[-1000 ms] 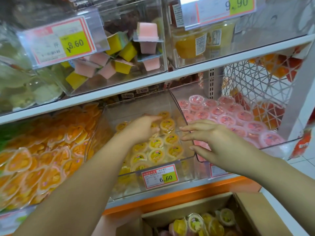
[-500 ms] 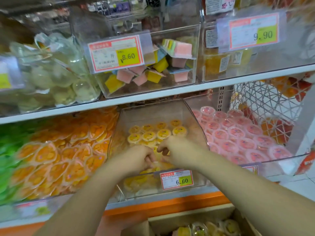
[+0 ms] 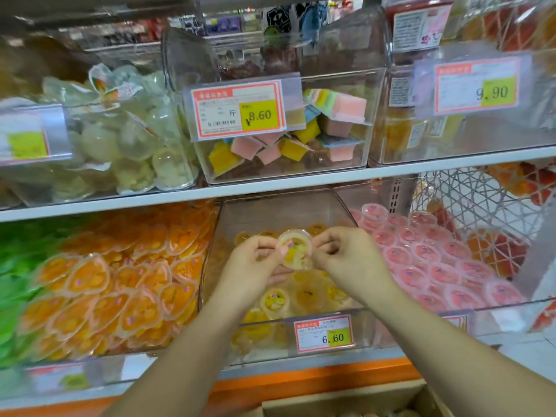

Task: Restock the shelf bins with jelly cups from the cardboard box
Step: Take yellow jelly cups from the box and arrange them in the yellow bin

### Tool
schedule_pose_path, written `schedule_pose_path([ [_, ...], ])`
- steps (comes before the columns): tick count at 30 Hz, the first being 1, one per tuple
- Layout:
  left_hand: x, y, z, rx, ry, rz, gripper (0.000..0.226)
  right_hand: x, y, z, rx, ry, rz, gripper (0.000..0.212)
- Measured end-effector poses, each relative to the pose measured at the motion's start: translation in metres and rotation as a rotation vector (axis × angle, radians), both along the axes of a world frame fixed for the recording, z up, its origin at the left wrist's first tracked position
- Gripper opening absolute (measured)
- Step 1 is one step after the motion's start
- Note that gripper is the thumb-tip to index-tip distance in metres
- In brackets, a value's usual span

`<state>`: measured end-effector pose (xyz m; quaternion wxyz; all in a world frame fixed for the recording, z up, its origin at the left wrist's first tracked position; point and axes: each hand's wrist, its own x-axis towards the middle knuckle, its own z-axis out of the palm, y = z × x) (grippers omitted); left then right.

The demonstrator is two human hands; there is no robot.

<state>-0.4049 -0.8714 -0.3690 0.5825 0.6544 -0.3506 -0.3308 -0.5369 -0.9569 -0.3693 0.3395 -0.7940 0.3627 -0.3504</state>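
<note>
Lower shelf, middle clear bin [image 3: 282, 210].
- Left hand [image 3: 255, 261] and right hand [image 3: 346, 260] meet over the bin. They hold one yellow jelly cup [image 3: 296, 249] between them.
- Left fingers curl onto the cup's left edge and right fingers onto its right edge, so both hands grasp it.
- The cup is tilted, its sealed lid facing the camera. It sits above the stock, toward the back half of the bin.
- More yellow cups [image 3: 275, 302] lie in the bin under the wrists, packed in rows; the far ones are blurred.
- A red-and-yellow price tag [image 3: 325, 334] reading 6.60 is clipped to the bin's front wall.

Neighbours, same shelf:
- Pink round cups [image 3: 421, 257] fill the bin just to the right.
- Orange heart-shaped cups [image 3: 105, 281] fill the bin to the left, with green packs [image 3: 12, 266] at the far left edge, smeared.

Upper shelf:
- Above the white shelf board [image 3: 270, 188], a bin holds square pink and yellow cups [image 3: 270, 149] behind an 8.60 tag [image 3: 239, 111].
- Clear domed cups [image 3: 126, 145] are on the left, and a 9.90 tag [image 3: 478, 85] is on the right.

Cardboard box [image 3: 346, 398]: only its top flap shows at the bottom edge, below the orange shelf trim. Its contents are too blurred to tell.
</note>
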Motion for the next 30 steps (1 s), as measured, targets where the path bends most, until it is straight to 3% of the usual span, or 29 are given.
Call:
schedule_pose_path([
  [3, -0.003, -0.009, 0.000, -0.009, 0.020, 0.022, 0.005, -0.020, -0.004, 0.006, -0.259, 0.072, 0.009, 0.006],
  [5, -0.001, -0.020, -0.001, 0.068, -0.011, -0.028, 0.007, -0.041, -0.017, 0.008, -0.495, 0.216, -0.076, 0.016],
  [6, -0.001, -0.027, -0.003, 0.121, -0.022, -0.058, 0.009, -0.052, -0.024, 0.009, -0.510, 0.304, -0.111, 0.019],
  [8, -0.003, -0.046, -0.009, 0.234, -0.057, -0.098, 0.016, -0.065, -0.034, 0.007, -0.397, 0.414, -0.122, 0.026],
  [14, -0.015, -0.093, -0.033, 0.464, -0.142, -0.096, 0.022, -0.066, -0.039, -0.005, -0.346, 0.349, -0.066, 0.031],
  [20, -0.023, -0.106, -0.043, 0.500, -0.148, -0.054, 0.028, -0.066, -0.039, -0.012, -0.342, 0.266, -0.077, 0.029],
  [25, -0.021, -0.099, -0.037, 0.484, -0.186, -0.101, 0.018, -0.067, -0.040, -0.017, -0.312, 0.274, -0.075, 0.034],
  [27, -0.015, -0.090, -0.030, 0.471, -0.311, -0.127, 0.018, -0.067, -0.040, -0.017, -0.311, 0.283, -0.078, 0.033],
  [30, -0.001, -0.061, -0.009, 0.446, -0.749, -0.189, 0.020, -0.063, -0.032, -0.015, -0.541, 0.266, -0.116, 0.028],
])
